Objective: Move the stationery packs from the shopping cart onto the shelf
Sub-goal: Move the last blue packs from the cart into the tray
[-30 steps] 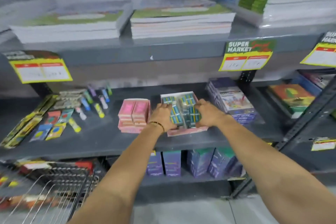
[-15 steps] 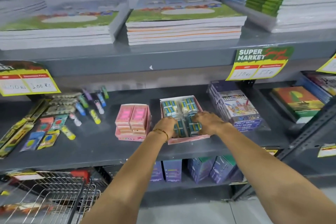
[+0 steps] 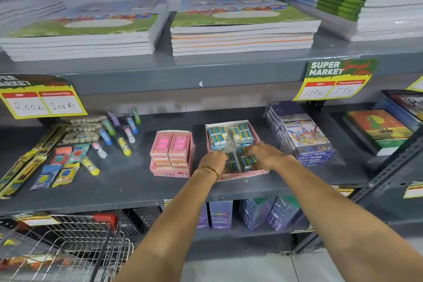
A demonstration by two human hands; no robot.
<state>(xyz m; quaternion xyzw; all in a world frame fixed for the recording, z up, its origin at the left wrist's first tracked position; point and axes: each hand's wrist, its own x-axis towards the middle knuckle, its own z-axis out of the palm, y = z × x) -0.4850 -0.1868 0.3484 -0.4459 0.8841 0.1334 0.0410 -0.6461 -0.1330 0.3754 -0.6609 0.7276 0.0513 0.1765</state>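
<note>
A pink open box (image 3: 242, 175) sits on the middle grey shelf (image 3: 128, 185), filled with clear-wrapped packs of blue erasers (image 3: 218, 135). My left hand (image 3: 214, 161) and my right hand (image 3: 263, 154) both reach into the box's front half, fingers curled down on the front eraser packs (image 3: 239, 162). Whether the packs are gripped or only pressed is unclear. The wire shopping cart (image 3: 68, 249) with a red handle stands at the lower left, its contents mostly hidden.
A pink eraser box (image 3: 171, 153) stands left of the open box, a stack of colour pencil packs (image 3: 302, 137) right of it. Glue sticks and small packs (image 3: 107, 139) lie further left. Notebook stacks (image 3: 242, 27) fill the upper shelf; purple boxes (image 3: 220, 214) sit below.
Both hands have slid a little toward the front of the pink box. The view has shifted slightly, showing more of the cart.
</note>
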